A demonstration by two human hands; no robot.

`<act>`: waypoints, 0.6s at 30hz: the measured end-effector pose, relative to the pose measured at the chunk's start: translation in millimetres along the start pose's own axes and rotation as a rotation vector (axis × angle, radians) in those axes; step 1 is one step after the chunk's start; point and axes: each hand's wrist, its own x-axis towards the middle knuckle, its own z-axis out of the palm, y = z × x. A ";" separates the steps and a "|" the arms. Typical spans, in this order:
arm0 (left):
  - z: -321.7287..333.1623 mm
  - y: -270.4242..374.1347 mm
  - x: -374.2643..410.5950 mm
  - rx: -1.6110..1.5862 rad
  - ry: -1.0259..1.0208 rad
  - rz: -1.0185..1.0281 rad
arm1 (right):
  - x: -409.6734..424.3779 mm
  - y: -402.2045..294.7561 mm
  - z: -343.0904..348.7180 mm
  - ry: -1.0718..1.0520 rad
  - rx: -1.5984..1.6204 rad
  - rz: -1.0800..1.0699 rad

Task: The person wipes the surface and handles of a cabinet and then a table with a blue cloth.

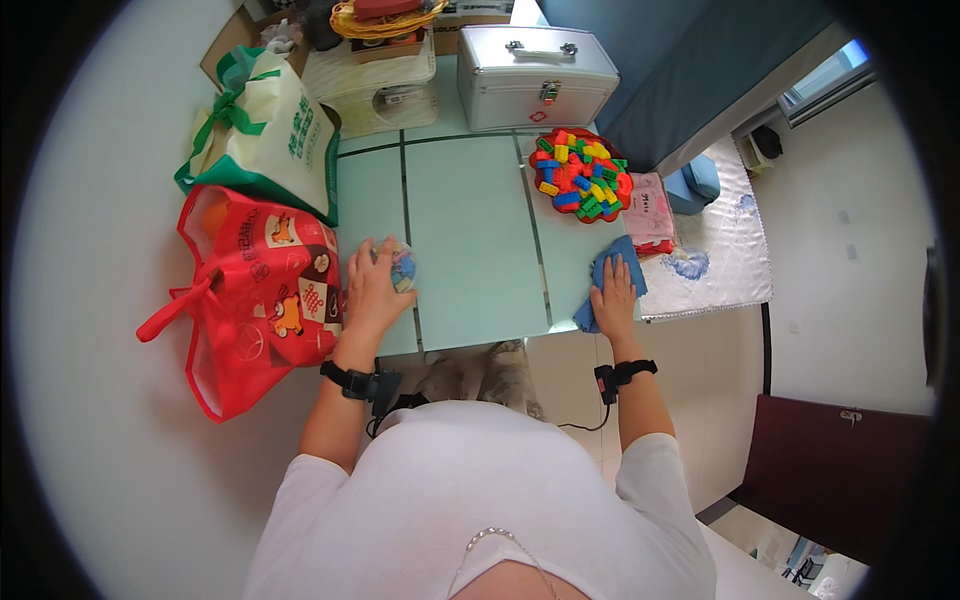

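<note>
My left hand (pixel 375 291) is curved over a small round clear container (pixel 406 268) with colourful pieces inside, at the left part of the glass-topped table (pixel 476 247); its thumb and fingers lie around the rim. Flat on a folded blue cloth (pixel 585 311) at the table's right front edge rests my right hand (pixel 616 298). Beyond that hand, a red scalloped tray (pixel 537 180) is heaped with toy building bricks (pixel 585 178) in red, yellow, green and blue.
A red gift bag (pixel 262 300) and a white-and-green bag (pixel 281 142) line the left side. A silver first-aid case (pixel 536 79) stands at the back, beside a clear plastic box (pixel 382 97). Pink packets (pixel 649 210) lie right of the tray, near a patterned white cloth (pixel 720 262).
</note>
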 end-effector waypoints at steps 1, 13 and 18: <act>2.3 -1.9 2.3 0.008 0.012 -0.007 | 0.7 4.5 1.9 0.003 -0.011 0.010; 13.3 31.8 19.6 -0.101 0.208 0.064 | -4.0 3.9 -11.1 -0.107 0.018 -0.213; 76.1 73.0 55.2 -0.887 -0.109 -0.117 | 8.8 17.3 -33.0 -0.245 0.061 -0.394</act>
